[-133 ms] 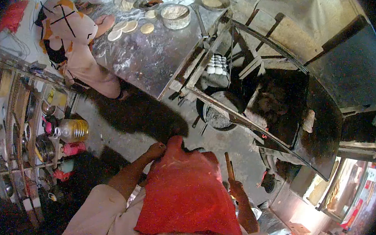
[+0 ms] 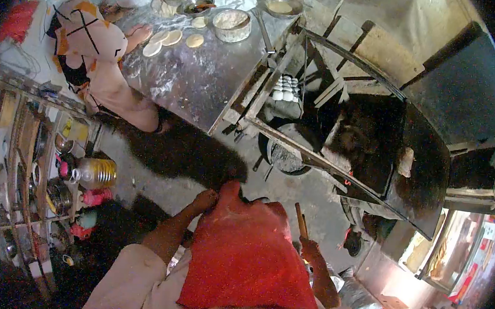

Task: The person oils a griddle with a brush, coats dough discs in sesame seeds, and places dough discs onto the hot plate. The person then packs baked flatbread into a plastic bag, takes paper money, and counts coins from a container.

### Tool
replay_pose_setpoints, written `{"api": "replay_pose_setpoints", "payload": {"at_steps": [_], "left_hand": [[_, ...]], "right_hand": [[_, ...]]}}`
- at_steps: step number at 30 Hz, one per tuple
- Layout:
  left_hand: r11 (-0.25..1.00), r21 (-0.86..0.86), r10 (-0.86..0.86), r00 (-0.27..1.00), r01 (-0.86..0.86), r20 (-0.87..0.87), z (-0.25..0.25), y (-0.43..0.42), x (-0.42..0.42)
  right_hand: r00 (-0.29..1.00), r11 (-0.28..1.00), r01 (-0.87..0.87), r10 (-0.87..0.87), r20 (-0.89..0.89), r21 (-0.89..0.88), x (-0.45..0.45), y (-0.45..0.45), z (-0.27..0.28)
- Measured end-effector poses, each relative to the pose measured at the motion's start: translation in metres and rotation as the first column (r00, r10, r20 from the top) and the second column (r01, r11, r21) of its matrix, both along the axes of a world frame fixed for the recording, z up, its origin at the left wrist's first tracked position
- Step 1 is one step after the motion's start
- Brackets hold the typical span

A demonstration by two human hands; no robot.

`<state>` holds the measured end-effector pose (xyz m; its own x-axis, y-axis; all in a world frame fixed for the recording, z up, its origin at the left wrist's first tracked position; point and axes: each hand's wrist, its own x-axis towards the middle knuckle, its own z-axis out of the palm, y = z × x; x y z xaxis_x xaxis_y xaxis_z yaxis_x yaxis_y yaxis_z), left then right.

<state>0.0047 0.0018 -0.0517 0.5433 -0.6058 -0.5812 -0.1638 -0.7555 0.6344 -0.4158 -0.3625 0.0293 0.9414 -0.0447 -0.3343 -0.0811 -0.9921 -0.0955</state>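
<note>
The wooden stick point(image 2: 302, 221) is in my right hand point(image 2: 311, 251), my fingers closed round its lower end so that it points up and away from me, just beside my red apron point(image 2: 244, 254). My left hand point(image 2: 205, 199) is curled at the apron's other edge; I cannot tell whether it grips the cloth. Past the apron lies the grey floor point(image 2: 309, 189), and beyond it, ahead and to the right, a dark round pan point(image 2: 287, 156) sits low by a wooden frame point(image 2: 287, 139). Ahead to the left is the desk point(image 2: 201, 80), with flat pale rounds point(image 2: 152, 49) near another person's hand point(image 2: 139, 34) and a pale bowl point(image 2: 232, 36) farther along. On my left, a bottle of yellow liquid point(image 2: 96, 172) juts from the shelves point(image 2: 25, 158).
</note>
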Motion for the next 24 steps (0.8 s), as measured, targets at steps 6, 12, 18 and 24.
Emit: {"api": "replay_pose_setpoints", "payload": {"at_steps": [6,12,18,24], "left_hand": [[0.978,0.171,0.125,0.992,-0.121,-0.014,0.053,-0.015,0.007],[0.982,0.143,0.139,0.987,-0.126,-0.085,0.069,-0.011,-0.002],[0.999,0.033,-0.040,0.999,0.040,0.001,0.020,0.015,-0.002],[0.995,0.021,-0.094,0.994,0.093,0.061,0.035,0.011,-0.002]], "right_hand": [[0.582,0.314,0.803,-0.594,-0.555,0.506,-0.017,-0.008,-0.070],[0.899,0.802,0.426,-0.425,-0.101,0.418,0.000,0.002,-0.015],[0.668,0.311,0.691,-0.620,-0.412,0.652,-0.024,0.000,-0.051],[0.979,0.927,0.202,-0.192,-0.061,0.317,-0.002,0.001,-0.007]]}}
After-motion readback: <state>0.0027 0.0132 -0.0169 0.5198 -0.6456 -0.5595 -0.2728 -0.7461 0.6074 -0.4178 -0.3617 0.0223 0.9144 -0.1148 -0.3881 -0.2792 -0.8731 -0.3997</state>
